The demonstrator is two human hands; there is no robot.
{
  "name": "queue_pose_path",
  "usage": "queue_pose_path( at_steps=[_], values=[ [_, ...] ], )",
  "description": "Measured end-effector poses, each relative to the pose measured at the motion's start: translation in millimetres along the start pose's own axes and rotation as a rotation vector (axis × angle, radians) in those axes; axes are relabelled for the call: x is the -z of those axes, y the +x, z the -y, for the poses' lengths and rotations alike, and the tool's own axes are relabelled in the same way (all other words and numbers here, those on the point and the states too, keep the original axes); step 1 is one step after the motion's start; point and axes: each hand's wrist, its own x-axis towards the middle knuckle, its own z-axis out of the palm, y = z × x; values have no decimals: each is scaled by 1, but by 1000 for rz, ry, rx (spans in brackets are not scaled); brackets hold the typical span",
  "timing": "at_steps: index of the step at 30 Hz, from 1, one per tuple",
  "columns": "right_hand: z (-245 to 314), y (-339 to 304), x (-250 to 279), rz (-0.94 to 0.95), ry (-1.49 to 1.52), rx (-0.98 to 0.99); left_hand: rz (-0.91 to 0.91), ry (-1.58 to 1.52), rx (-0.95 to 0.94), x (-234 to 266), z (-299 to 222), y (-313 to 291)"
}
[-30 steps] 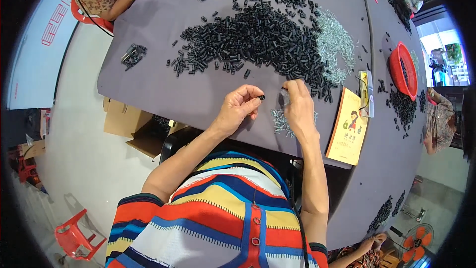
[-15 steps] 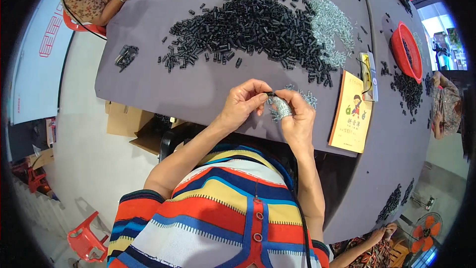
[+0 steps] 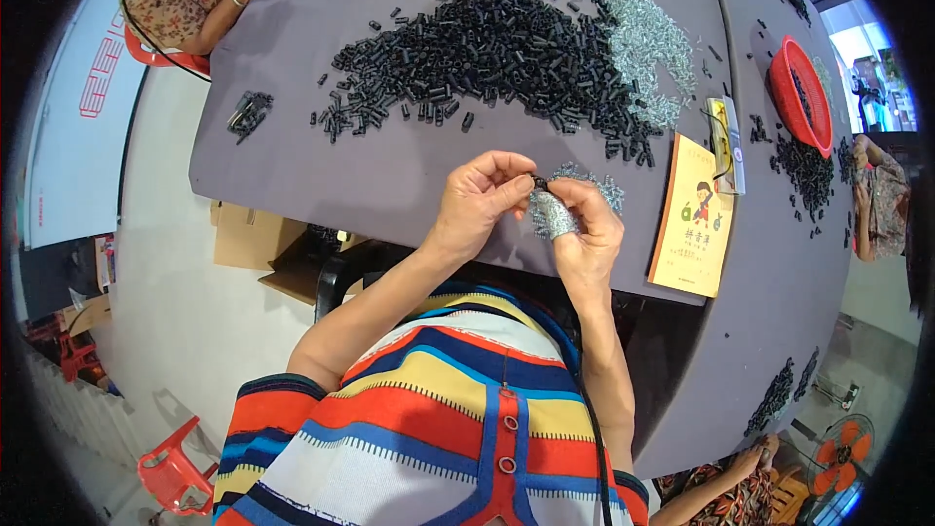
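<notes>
L hand point(image 3: 479, 203) grip pinched on small black tube point(image 3: 539, 182); R hand point(image 3: 584, 229) clutches silver springs point(image 3: 551, 216); black tube heap point(image 3: 497, 44) beyond.

The small black piece point(image 3: 539, 181) pinched between both hands is mostly hidden by fingertips point(image 3: 526, 178).

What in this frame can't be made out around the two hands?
Head view only:
- Small black piece pinched by the left hand: too small to tell its shape.
- Silvery parts cupped in the right hand: fingers hide most.
- Black pile: single pieces blur together.
- Red basket: contents distorted near the rim.
</notes>
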Motion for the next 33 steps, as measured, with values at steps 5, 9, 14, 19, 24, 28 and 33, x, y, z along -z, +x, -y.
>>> queue_pose_path(
  at_steps=[5, 9, 14, 19, 24, 28, 33],
  values=[
    [6, 3, 2, -8, -104, 166, -45, -40, 10, -9, -4, -1],
    [4, 1, 2, -35, -169, 286, -58, -29, 14, -8, -3, -1],
    [4, 1, 4, -15, -228, 374, -81, 48, -57, -11, -3, -1],
    [8, 8, 8, 20, -384, 542, -68, 135, -52, -13, -12, -1],
    [5, 13, 9, 59, -405, 568, -61, 166, -35, -19, -16, 3],
    [10, 10, 9, 69, -264, 282, -52, 22, 73, -15, -12, 4],
    [8, 11, 15, 99, -58, 75, -23, -79, 196, -16, -16, 3]
  ],
)
